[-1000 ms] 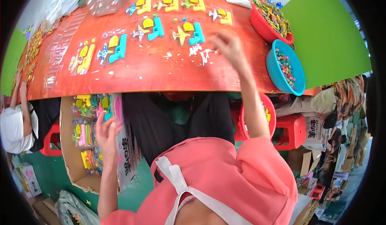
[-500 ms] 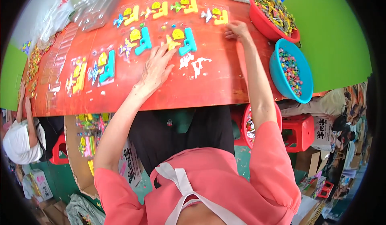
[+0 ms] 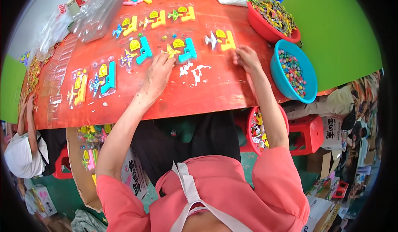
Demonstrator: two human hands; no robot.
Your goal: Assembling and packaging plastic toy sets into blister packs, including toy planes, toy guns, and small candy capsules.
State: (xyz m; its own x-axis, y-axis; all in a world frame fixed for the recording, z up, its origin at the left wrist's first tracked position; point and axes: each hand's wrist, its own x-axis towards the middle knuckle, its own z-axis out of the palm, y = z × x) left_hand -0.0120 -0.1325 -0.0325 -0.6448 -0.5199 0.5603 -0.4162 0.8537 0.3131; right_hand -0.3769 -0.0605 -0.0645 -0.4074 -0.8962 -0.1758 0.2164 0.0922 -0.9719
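Observation:
My left hand (image 3: 158, 75) reaches over the table with its fingers bent together. Its fingertips are beside a yellow toy plane (image 3: 170, 50), which lies with a round yellow piece and a teal toy gun (image 3: 188, 50) in a clear tray. My right hand (image 3: 247, 60) is curled at the lower right of another clear tray, which holds a white toy plane (image 3: 213, 40) and a yellow toy gun (image 3: 227, 41). Whatever either hand's fingers grip is hidden. Thin white plastic pieces (image 3: 200, 73) lie between the hands.
Several filled trays stand in rows on the red table (image 3: 137, 101). At the right are a teal basin (image 3: 275, 74) of colourful balls and a red basin (image 3: 253, 24) of wrapped pieces. Clear trays (image 3: 97, 16) are stacked far left. A co-worker's arms (image 3: 30, 113) reach onto the table's left end.
The tray with the white plane and yellow gun has come nearer to me along with my right hand. My left hand's spread fingers have drawn together beside the yellow plane.

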